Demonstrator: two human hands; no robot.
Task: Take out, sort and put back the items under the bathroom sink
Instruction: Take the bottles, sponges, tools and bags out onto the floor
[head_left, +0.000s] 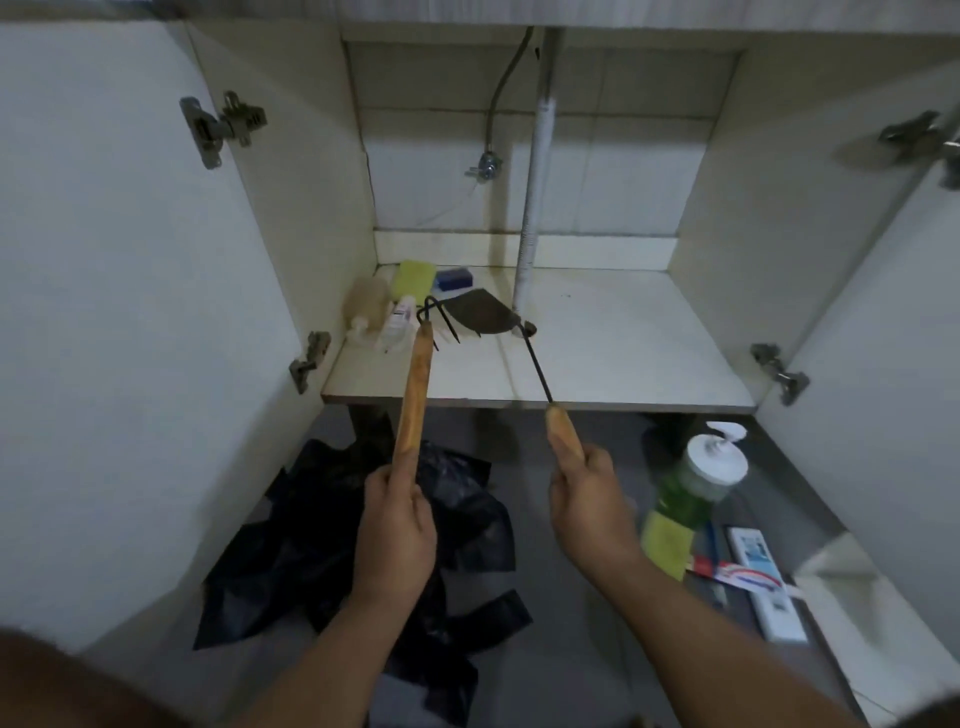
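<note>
Cabinet stuff so far: your left hand grips the fork tool, your right hand grips the hoe, both heads over the shelf.

Sponge & bottles back-left on cabinet shelf; bags on floor below.

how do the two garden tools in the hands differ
The fork tool in the left hand ends in thin dark prongs; the hoe tool in the right hand ends in a broad flat blade. The fork tool's wooden handle shows long and thick; the hoe tool's shows only a short stub, then a thin black rod. Both have wooden handles and reach onto the cabinet shelf.
</note>
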